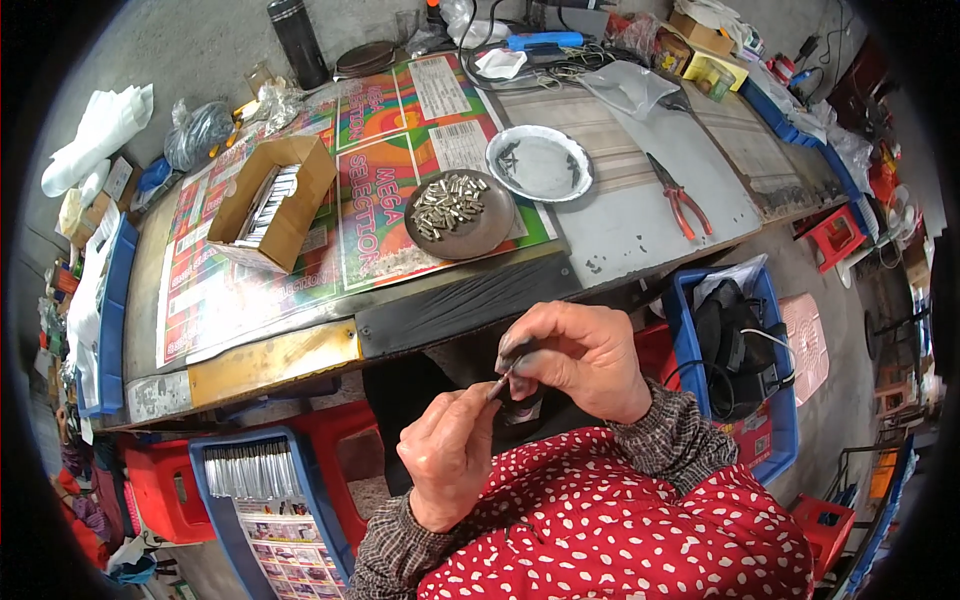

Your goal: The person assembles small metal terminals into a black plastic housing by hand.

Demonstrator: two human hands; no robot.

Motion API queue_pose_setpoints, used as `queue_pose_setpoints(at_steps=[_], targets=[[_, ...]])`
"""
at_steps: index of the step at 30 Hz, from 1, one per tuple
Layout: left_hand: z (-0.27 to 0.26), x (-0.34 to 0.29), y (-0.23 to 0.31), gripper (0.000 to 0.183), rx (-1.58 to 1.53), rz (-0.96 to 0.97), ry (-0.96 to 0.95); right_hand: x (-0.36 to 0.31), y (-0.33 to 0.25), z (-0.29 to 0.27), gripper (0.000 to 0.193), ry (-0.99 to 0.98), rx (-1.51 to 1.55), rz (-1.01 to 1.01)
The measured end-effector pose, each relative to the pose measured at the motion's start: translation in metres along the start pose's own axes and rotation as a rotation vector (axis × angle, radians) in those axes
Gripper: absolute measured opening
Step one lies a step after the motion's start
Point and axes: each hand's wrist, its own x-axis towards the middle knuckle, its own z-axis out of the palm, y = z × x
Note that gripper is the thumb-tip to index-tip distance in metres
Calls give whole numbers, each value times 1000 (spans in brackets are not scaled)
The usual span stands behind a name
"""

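In front of my lap, my left hand (pixel 447 452) is closed, with its fingertips pinching a thin, slender piece (pixel 501 384). My right hand (pixel 585 358) is closed too, its thumb and fingers pinched at the upper end of that piece, where something dark shows. The kind of piece is too small and covered to tell. On the table beyond my hands, a brown round plate (pixel 478 240) carries a heap of small silvery metal tubes (pixel 447 205). Beside it, a white scalloped dish (pixel 537 135) holds small dark tufts (pixel 510 157).
An open cardboard box (pixel 318 175) with slim pale pieces stands left on the printed sheet. Red-handled pliers (pixel 682 203) lie to the right. Below the table are a blue tray (pixel 214 500) of slim silvery sticks and a blue crate (pixel 690 335) with a black bag.
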Motion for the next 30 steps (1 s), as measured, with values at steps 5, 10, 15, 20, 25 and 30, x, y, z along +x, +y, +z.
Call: queue_pose_setpoints(at_steps=[5,10,15,20,25,30], targets=[[0,-1,-2,23,-14,-25,3,1,-2,-3,8,40,-77,-7],[1,-2,-4,23,-19,-23,5,5,0,-3,7,32,-176,-35],[3,1,-6,22,61,29,55,12,-3,-2,7,-17,-414,-165],[-1,4,-13,21,38,-12,62,18,1,-4,11,4,-308,-14],[-8,1,-26,19,-27,-91,57,50,-1,-26,10,37,-743,-120],[-10,-1,-37,16,-39,-154,66,92,17,-53,11,81,-1169,-414]])
